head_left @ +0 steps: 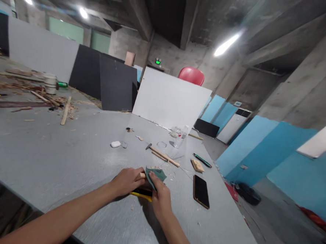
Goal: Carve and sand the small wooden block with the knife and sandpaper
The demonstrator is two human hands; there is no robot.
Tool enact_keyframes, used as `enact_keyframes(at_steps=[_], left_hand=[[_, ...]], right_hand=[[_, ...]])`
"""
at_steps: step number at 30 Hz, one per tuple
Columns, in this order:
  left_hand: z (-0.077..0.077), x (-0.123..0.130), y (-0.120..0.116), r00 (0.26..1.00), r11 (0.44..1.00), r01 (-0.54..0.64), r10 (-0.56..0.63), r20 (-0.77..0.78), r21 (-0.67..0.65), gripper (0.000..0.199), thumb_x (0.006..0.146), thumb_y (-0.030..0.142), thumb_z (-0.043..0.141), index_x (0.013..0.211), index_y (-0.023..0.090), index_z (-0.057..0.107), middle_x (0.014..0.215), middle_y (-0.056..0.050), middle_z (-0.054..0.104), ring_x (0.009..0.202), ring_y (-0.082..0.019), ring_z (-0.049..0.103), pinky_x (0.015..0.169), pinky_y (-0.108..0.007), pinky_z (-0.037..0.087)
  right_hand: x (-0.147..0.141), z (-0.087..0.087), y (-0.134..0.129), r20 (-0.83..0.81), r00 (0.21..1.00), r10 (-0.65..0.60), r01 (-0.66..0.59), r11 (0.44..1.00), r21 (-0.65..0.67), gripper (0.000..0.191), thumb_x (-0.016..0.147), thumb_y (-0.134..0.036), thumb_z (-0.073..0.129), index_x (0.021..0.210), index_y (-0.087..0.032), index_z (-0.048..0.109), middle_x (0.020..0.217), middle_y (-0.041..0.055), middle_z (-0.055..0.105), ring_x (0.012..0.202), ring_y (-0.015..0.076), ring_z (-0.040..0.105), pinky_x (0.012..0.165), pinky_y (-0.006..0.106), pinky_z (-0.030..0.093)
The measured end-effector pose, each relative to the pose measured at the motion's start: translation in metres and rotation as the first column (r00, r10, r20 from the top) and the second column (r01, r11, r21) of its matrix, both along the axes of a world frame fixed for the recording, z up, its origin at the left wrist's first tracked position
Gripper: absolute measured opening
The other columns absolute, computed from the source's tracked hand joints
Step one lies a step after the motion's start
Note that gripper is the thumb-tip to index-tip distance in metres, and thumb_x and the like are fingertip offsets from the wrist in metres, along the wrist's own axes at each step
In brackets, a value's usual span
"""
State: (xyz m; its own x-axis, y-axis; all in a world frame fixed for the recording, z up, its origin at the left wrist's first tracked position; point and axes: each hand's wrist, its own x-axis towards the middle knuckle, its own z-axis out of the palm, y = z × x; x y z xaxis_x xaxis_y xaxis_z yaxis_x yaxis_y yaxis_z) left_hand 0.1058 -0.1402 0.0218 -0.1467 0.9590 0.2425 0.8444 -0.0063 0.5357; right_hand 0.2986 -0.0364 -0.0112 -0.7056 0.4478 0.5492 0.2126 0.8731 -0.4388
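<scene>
My left hand (126, 181) is closed around a small piece of pale wood (140, 176). My right hand (160, 195) pinches a dark green sheet that looks like sandpaper (157, 173), held against or right beside the wood. Beneath both hands lies a yellow and black tool (142, 196), mostly covered, so its kind is unclear. Just beyond the hands a hammer (163, 154) with a wooden handle rests on the grey table (94, 162), a thin wooden stick (159, 156) alongside it.
Right of my hands lie a phone (201, 191), a small wooden block (197, 165) and a green utility knife (202, 160). A clear bottle (181, 137) stands near the white panel (170, 98). A white case (115, 144) and keys (129, 129) lie further left. Wood shavings (18, 85) cover the far left.
</scene>
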Motion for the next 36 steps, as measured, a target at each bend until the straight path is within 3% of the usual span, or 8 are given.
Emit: enact_keyframes(at_steps=[3,7,11,16,18,23,29,36], left_hand=[[0.0014,-0.0011,-0.0013,0.999,1.000,0.013,-0.013,0.039,0.010,0.049,0.104,0.061,0.034,0.100,0.021,0.063,0.090,-0.008,0.075,0.084,-0.026,0.070,0.067,-0.029,0.031],[0.0052,0.0018,-0.0028,0.995,0.999,0.030,-0.033,0.093,0.033,0.057,0.106,0.058,0.021,0.087,0.022,0.061,0.082,-0.004,0.071,0.077,-0.021,0.065,0.066,-0.029,0.030],[0.0050,0.0031,-0.0026,0.994,0.999,0.023,-0.028,0.102,0.043,0.052,0.107,0.054,0.026,0.086,0.022,0.061,0.083,-0.003,0.071,0.078,-0.020,0.064,0.067,-0.029,0.030],[0.0019,-0.0007,-0.0012,0.992,0.999,0.016,-0.021,0.123,0.046,0.045,0.106,0.049,0.030,0.090,0.021,0.061,0.087,-0.006,0.073,0.080,-0.021,0.065,0.068,-0.029,0.032],[0.0020,-0.0008,-0.0008,0.991,0.999,0.012,-0.017,0.136,0.043,0.044,0.106,0.049,0.031,0.092,0.021,0.062,0.089,-0.006,0.073,0.081,-0.022,0.066,0.069,-0.029,0.033],[0.0039,0.0012,-0.0013,0.984,0.999,-0.002,-0.006,0.176,0.045,0.040,0.104,0.049,0.035,0.106,0.023,0.065,0.096,-0.006,0.075,0.090,-0.024,0.069,0.074,-0.029,0.038],[0.0051,0.0012,-0.0029,0.947,0.998,-0.012,-0.008,0.321,0.059,0.034,0.101,0.046,0.044,0.113,0.021,0.064,0.091,-0.005,0.075,0.084,-0.021,0.068,0.074,-0.029,0.041],[-0.0015,0.0002,0.0034,0.877,0.993,-0.017,-0.041,0.478,0.117,0.029,0.092,0.037,0.056,0.113,0.019,0.063,0.095,-0.004,0.072,0.087,-0.020,0.066,0.078,-0.029,0.046]], right_hand=[[-0.0018,0.0016,-0.0053,-0.023,0.999,0.048,-0.048,0.999,-0.002,0.087,0.066,0.008,0.038,0.146,-0.021,0.059,0.148,0.0048,0.059,0.139,0.0192,0.057,0.120,0.042,0.047],[-0.0037,-0.0006,-0.0029,0.020,0.996,-0.084,0.085,0.993,-0.085,0.084,0.065,0.007,0.041,0.142,-0.019,0.063,0.142,0.0074,0.064,0.134,0.0239,0.062,0.116,0.047,0.050],[-0.0028,-0.0031,0.0004,0.042,0.991,-0.129,0.132,0.987,-0.096,0.080,0.068,0.006,0.041,0.140,-0.017,0.064,0.138,0.0096,0.066,0.130,0.0259,0.065,0.113,0.048,0.053],[-0.0015,-0.0007,-0.0016,-0.011,0.998,0.067,-0.067,0.998,-0.004,0.084,0.069,0.007,0.039,0.146,-0.019,0.059,0.147,0.0064,0.060,0.139,0.0196,0.057,0.120,0.042,0.046],[-0.0016,0.0009,-0.0014,0.013,0.999,0.034,-0.034,0.999,-0.021,0.082,0.069,0.007,0.039,0.145,-0.018,0.060,0.147,0.0072,0.060,0.139,0.0201,0.058,0.120,0.042,0.046],[-0.0020,0.0040,-0.0009,0.161,0.967,-0.198,0.217,0.971,-0.105,0.074,0.072,0.005,0.043,0.139,-0.017,0.065,0.135,0.0108,0.068,0.126,0.0262,0.068,0.110,0.046,0.055],[-0.0013,0.0032,-0.0039,0.067,0.994,-0.091,0.095,0.994,-0.060,0.078,0.070,0.006,0.041,0.140,-0.017,0.065,0.136,0.0087,0.068,0.127,0.0218,0.067,0.111,0.038,0.054],[-0.0007,0.0005,-0.0014,0.031,0.992,-0.125,0.128,0.987,-0.096,0.073,0.073,0.004,0.043,0.139,-0.018,0.065,0.137,0.0092,0.068,0.127,0.0233,0.067,0.112,0.042,0.053]])
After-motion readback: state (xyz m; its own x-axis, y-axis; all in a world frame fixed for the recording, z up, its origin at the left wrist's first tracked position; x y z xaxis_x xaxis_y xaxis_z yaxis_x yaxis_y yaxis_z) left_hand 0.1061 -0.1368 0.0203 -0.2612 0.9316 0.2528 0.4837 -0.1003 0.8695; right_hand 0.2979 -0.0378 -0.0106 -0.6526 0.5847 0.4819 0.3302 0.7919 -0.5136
